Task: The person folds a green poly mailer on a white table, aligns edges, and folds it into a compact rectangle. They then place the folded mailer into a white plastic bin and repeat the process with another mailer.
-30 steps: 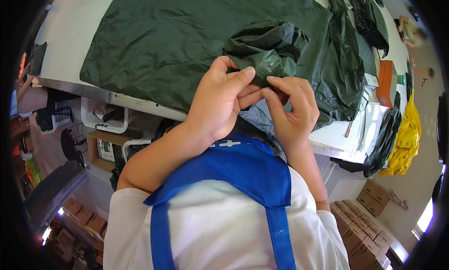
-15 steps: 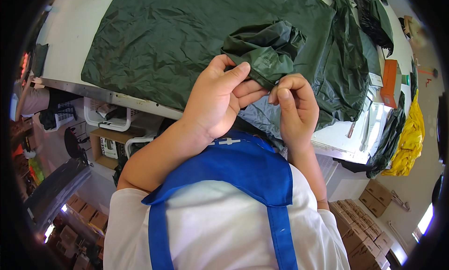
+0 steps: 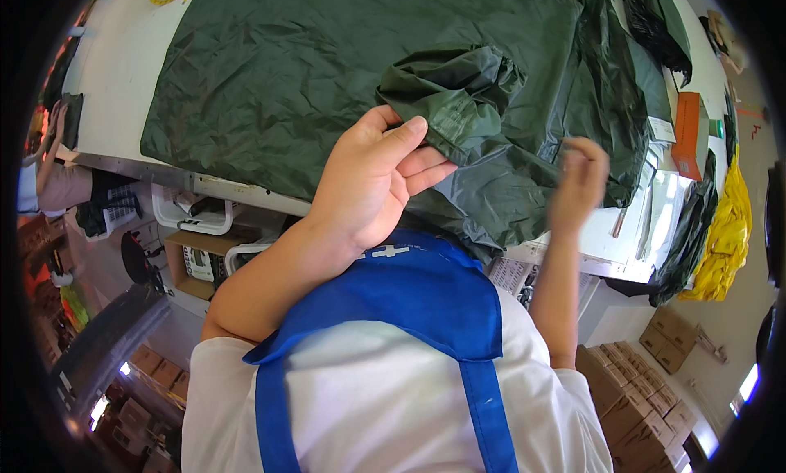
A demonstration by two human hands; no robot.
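Note:
Dark green shiny waterproof fabric [image 3: 270,80], wrinkled and apparently a garment, is spread over the white table [image 3: 110,88]. Its gathered, cuff-like end [image 3: 463,104] is lifted toward me. My left hand [image 3: 360,174] pinches the near edge of that end between thumb and fingers, palm turned up. To the right, my right hand [image 3: 580,182] hangs above the fabric near the table's front edge, apart from the gathered end. Its fingers look bent but are smeared by motion, and I see nothing clearly held in them.
An orange box [image 3: 689,137] stands at the table's right end, near yellow fabric [image 3: 726,235] hanging over the side. Under the table are a white plastic basket [image 3: 196,223] and an open carton [image 3: 184,280]. Another person's hands [image 3: 56,125] show at far left.
My right hand has left the gathered end and moved to the right. My left hand still pinches the fabric and has shifted slightly left.

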